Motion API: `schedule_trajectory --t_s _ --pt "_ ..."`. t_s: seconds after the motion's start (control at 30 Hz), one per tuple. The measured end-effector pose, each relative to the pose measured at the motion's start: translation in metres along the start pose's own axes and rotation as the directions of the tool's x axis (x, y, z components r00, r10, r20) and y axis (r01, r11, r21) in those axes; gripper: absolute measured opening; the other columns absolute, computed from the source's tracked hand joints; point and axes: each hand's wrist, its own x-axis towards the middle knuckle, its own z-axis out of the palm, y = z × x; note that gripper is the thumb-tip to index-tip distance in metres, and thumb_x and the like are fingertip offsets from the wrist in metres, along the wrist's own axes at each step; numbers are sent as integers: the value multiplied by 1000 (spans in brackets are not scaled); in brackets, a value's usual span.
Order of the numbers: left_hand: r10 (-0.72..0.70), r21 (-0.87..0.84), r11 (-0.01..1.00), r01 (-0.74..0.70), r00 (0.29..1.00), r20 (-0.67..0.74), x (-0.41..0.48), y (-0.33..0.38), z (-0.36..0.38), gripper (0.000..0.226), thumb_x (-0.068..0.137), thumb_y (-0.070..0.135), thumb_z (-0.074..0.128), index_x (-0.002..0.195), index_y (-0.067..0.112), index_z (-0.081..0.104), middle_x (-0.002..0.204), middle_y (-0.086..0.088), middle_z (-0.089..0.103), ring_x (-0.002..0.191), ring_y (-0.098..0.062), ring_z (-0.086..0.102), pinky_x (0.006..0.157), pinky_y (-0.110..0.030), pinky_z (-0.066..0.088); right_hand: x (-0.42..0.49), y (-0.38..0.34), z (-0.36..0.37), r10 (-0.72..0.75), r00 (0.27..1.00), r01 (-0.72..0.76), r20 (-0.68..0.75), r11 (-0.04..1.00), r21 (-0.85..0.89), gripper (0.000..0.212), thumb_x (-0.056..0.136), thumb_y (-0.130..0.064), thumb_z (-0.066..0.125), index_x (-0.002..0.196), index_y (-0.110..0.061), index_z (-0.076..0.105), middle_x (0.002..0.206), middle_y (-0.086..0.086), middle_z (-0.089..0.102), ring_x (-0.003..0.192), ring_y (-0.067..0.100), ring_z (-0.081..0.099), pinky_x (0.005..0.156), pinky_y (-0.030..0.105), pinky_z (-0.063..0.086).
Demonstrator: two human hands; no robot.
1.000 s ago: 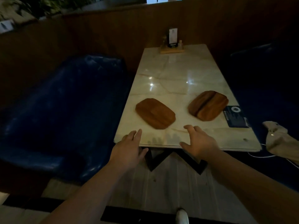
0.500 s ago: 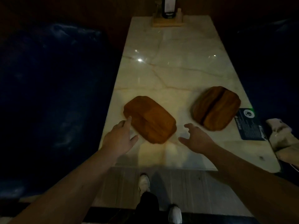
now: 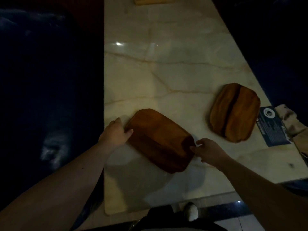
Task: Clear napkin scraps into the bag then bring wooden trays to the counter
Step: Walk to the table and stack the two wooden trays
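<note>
Head view: both hands, hovering spread a moment ago, now close on the near tray (image 3: 160, 140) on the table (image 3: 166, 72), left hand (image 3: 115, 133) and right hand (image 3: 208, 151) gripping opposite ends; lifting looks next. The second tray (image 3: 235, 112) waits untouched.

I can't read any text: the blue card (image 3: 273, 126) at the right edge of the frame carries a white round logo and print too blurred to make out.

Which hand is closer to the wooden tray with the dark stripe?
Right. The right hand is nearer the striped tray, below-left of it; the left hand sits beyond the plain tray, farther left.
</note>
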Motion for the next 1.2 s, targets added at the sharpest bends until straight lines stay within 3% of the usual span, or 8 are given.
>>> schedule_trajectory --t_s 0.1,0.2,0.33,0.47,0.63,0.8,0.93,1.2 --pt "-14 -5 1000 14 998 55 13 1 7 60 85 53 58 123 7 55 116 -15 60 100 -32 61 80 -38 52 2 -2 4 20 1000 -20 -2 999 34 50 84 -38 69 123 -9 54 104 12 67 85 27 69 79 45 60" --pt "-12 -106 994 20 997 80 22 1 15 47 82 51 61 112 14 64 104 -9 69 92 -29 65 80 -41 56 5 -3 7 34 999 -35 11 994 106 39 86 -28 69 116 -7 57 99 13 68 84 28 70 76 44 61" --pt "-24 -231 972 38 998 65 23 0 13 33 85 42 62 89 9 68 85 -12 70 79 -30 67 73 -42 57 8 -3 8 46 999 -46 6 983 175 29 86 -23 69 109 -9 57 97 13 67 79 25 69 66 39 60" --pt "-49 -383 923 47 999 6 10 5 14 28 86 39 62 87 11 66 82 -9 70 73 -26 69 59 -38 58 4 -1 -13 -29 997 45 -66 967 251 20 90 -21 63 107 -13 55 96 9 64 69 19 60 53 27 45" --pt "-85 -539 841 46 995 -47 -24 48 22 23 90 32 63 96 10 59 88 -8 64 75 -27 68 54 -34 56 9 13 -62 -134 978 184 -162 918 351 17 92 -19 60 108 -14 58 101 7 63 76 19 60 57 27 46" --pt "-119 -638 767 74 992 -29 -51 100 46 20 94 21 58 93 2 59 78 -17 66 59 -28 67 54 -36 58 23 34 -121 -167 969 235 -181 843 485 8 93 -18 60 99 -22 61 106 7 65 93 26 64 68 38 54" --pt "-148 -681 723 117 989 12 -63 147 82 22 93 20 60 90 -2 61 66 -13 66 49 -21 66 53 -35 56 38 59 -174 -222 950 302 -219 830 469 9 91 -18 62 99 -22 61 111 11 66 101 31 63 89 53 53" --pt "-192 -776 600 192 977 94 -91 234 134 25 90 18 64 79 -4 65 69 -20 71 56 -29 66 50 -30 55 90 74 -263 -336 925 379 -179 860 343 13 93 -16 60 104 -23 64 116 5 63 110 27 58 98 48 47"
